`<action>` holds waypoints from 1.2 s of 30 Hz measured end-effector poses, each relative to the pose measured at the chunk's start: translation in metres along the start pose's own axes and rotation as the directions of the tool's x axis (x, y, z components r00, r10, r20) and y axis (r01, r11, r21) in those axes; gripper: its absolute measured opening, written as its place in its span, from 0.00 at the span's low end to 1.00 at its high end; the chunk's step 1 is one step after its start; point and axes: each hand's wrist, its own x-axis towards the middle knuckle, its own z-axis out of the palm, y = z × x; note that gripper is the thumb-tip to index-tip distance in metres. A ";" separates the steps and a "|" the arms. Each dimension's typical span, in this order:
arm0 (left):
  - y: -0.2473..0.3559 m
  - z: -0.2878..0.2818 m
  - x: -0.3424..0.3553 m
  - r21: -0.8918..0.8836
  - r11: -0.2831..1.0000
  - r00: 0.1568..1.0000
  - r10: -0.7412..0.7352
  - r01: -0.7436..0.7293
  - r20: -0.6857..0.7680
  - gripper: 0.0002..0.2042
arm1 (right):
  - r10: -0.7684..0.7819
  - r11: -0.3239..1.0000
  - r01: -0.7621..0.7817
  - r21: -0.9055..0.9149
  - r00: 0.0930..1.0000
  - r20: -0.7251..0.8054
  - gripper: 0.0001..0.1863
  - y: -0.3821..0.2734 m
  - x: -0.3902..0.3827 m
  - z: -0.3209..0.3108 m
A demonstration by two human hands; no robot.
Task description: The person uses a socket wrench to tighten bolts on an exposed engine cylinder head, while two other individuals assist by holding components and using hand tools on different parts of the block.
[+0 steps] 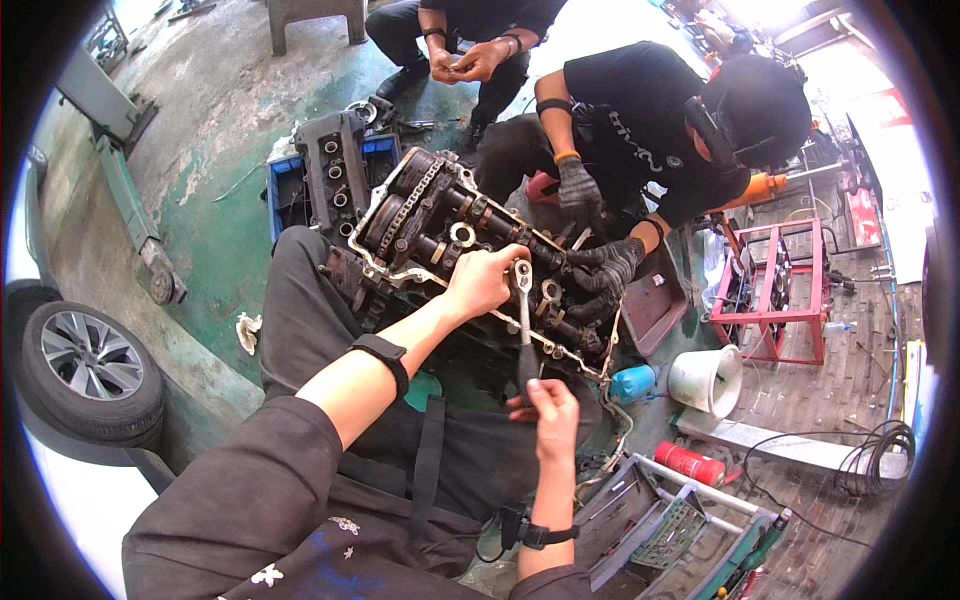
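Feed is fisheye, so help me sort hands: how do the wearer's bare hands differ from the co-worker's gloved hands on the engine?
The wearer's left hand and right hand are bare; the co-worker's hands wear dark grey work gloves. The left hand steadies the head of the silver ratchet wrench and the right grips its handle; the gloved hands show no tool. Both pairs work at the grimy metal cylinder head.

Chrome ratchet wrench (523, 315), upright on the greasy engine cylinder head (450, 235) (camshafts exposed), black handle downward

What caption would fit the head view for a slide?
Left hand steadies a ratchet wrench on an engine; right hand grips its handle; a co-worker's gloved hand rests opposite.
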 end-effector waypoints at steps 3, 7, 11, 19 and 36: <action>0.002 -0.001 0.000 0.004 1.000 0.999 0.017 -0.017 0.035 0.17 | 0.042 0.998 -0.048 0.029 0.985 0.168 0.15 0.003 -0.008 0.046; -0.010 0.002 0.002 -0.117 0.987 0.990 0.119 -0.110 0.072 0.16 | 0.023 0.999 -0.018 -0.029 0.983 0.181 0.14 0.018 -0.006 0.093; -0.010 0.003 0.003 -0.110 0.991 0.995 0.082 -0.075 0.056 0.16 | 0.018 0.999 -0.013 -0.030 0.986 0.167 0.15 0.013 -0.009 0.083; -0.010 -0.001 0.006 -0.055 0.998 0.991 -0.026 0.034 0.128 0.14 | -0.179 0.979 0.153 -0.134 0.961 -0.210 0.20 0.000 0.013 -0.013; 0.001 -0.009 0.006 -0.075 0.997 0.993 0.001 0.008 0.120 0.15 | -0.220 0.923 0.178 -0.343 0.972 -0.088 0.24 -0.002 -0.009 0.024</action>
